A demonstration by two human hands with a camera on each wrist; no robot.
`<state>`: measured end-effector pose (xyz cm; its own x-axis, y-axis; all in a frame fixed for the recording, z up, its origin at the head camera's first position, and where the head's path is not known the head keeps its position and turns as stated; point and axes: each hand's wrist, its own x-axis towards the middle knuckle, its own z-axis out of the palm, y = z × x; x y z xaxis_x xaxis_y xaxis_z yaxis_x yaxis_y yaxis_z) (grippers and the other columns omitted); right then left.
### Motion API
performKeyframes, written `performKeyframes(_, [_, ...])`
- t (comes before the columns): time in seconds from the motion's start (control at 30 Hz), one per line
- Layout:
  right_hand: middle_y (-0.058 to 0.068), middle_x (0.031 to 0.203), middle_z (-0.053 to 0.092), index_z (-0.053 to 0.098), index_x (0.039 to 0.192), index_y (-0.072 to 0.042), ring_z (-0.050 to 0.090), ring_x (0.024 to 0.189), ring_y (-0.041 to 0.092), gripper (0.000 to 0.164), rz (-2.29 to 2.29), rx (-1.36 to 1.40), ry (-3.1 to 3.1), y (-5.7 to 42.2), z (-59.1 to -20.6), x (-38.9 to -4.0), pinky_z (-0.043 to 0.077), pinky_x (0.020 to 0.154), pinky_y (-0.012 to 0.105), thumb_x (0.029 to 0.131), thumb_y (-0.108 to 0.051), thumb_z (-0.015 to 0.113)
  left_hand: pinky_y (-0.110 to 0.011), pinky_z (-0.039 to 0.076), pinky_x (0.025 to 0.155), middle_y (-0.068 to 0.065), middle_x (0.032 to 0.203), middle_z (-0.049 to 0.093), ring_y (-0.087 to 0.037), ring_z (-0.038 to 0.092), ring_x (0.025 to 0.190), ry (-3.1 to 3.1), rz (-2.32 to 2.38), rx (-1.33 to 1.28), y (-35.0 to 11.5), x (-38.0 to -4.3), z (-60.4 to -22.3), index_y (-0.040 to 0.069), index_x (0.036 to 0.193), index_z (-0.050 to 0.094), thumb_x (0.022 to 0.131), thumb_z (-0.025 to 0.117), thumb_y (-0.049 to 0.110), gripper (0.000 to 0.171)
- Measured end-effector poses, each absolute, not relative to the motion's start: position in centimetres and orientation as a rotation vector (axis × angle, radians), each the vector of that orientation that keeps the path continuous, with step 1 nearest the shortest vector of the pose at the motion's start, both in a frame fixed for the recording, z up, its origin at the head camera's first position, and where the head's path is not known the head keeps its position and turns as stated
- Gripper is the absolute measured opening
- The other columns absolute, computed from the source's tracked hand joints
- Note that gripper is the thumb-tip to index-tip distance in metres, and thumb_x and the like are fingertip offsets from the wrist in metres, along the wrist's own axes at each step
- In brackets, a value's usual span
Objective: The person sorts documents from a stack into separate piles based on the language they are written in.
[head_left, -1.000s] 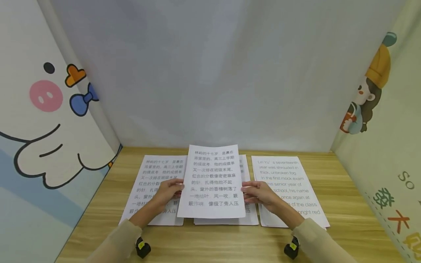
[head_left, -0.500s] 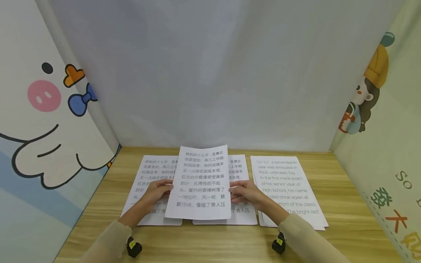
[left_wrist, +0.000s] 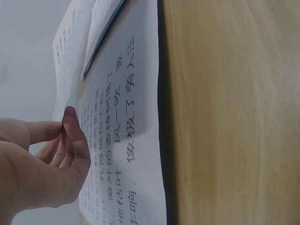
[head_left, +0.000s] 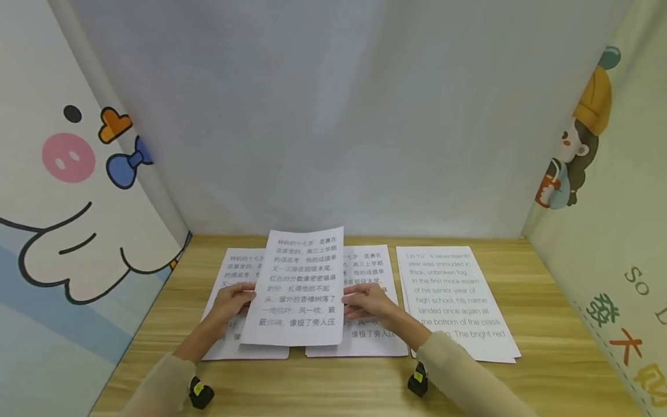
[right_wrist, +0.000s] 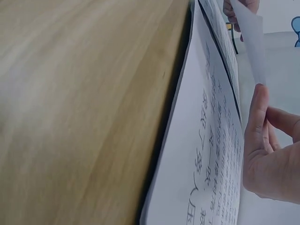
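Note:
A white sheet of paper (head_left: 297, 289) printed with Chinese text is held up above the table, slightly bowed. My left hand (head_left: 227, 302) pinches its left edge between thumb and fingers, and my right hand (head_left: 371, 302) pinches its right edge. Beneath it, the left paper stack (head_left: 260, 352) and the middle paper stack (head_left: 372, 341) bear the same Chinese text and are partly covered. In the right wrist view the raised sheet (right_wrist: 251, 37) appears nearly edge-on, apart from the papers below. Whether it is a single sheet I cannot tell.
A right paper stack (head_left: 450, 295) with English text lies beside the middle one, its lower sheets slightly askew. The wooden table (head_left: 312, 385) ends at a grey curtain (head_left: 333, 116) behind. Cartoon-printed panels (head_left: 57, 243) stand at both sides.
Both hands have carried the sheet leftward, from over the middle stack to a place between the left and middle stacks. More of the middle and right stacks shows now.

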<state>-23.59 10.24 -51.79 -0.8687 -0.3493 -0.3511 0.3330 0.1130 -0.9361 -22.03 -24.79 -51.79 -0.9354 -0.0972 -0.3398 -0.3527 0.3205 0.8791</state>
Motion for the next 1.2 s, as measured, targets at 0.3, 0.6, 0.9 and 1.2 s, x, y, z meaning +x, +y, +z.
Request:
performKeyframes(0.3, [0.005, 0.082, 0.075, 0.058, 0.130, 0.011, 0.073, 0.071, 0.011, 0.038, -1.856, -0.080, 1.889, 8.1, -52.7, -22.6, 0.065, 0.070, 0.026, 0.098, -0.008, 0.065, -0.019, 0.053, 0.069, -0.006, 0.105, 0.071, -0.009, 0.061, 0.082, 2.396, 1.651, -0.454, -26.4, -21.4, -52.5, -0.003, 0.140, 0.055, 0.103, 0.058, 0.017, 0.042])
performKeyframes(0.6, [0.008, 0.086, 0.077, 0.060, 0.127, 0.010, 0.074, 0.071, 0.011, 0.035, -1.874, -0.061, 1.867, 6.1, -53.2, -22.0, 0.066, 0.071, 0.029, 0.097, -0.007, 0.066, -0.020, 0.051, 0.071, -0.016, 0.121, 0.067, -0.013, 0.060, 0.088, 2.434, 1.555, -0.534, -28.1, -20.5, -53.2, 0.001, 0.142, 0.054, 0.103, 0.057, 0.020, 0.043])
performKeyframes(0.9, [0.017, 0.093, 0.078, 0.062, 0.126, 0.010, 0.074, 0.072, 0.012, 0.034, -1.861, -0.064, 1.873, 4.5, -52.9, -22.1, 0.066, 0.073, 0.031, 0.096, -0.006, 0.067, -0.019, 0.053, 0.068, -0.024, 0.126, 0.066, -0.010, 0.061, 0.085, 2.466, 1.609, -0.507, -29.4, -20.0, -53.6, -0.005, 0.142, 0.053, 0.103, 0.056, 0.015, 0.044])
performKeyframes(1.2, [0.025, 0.094, 0.076, 0.062, 0.122, 0.014, 0.072, 0.067, 0.010, 0.031, -1.883, -0.110, 1.875, 2.0, -52.4, -22.7, 0.066, 0.071, 0.032, 0.096, -0.001, 0.065, -0.013, 0.047, 0.062, -0.027, 0.133, 0.062, -0.022, 0.063, 0.098, 2.551, 1.513, -0.643, -30.6, -19.7, -53.8, -0.005, 0.140, 0.056, 0.103, 0.055, 0.016, 0.042])
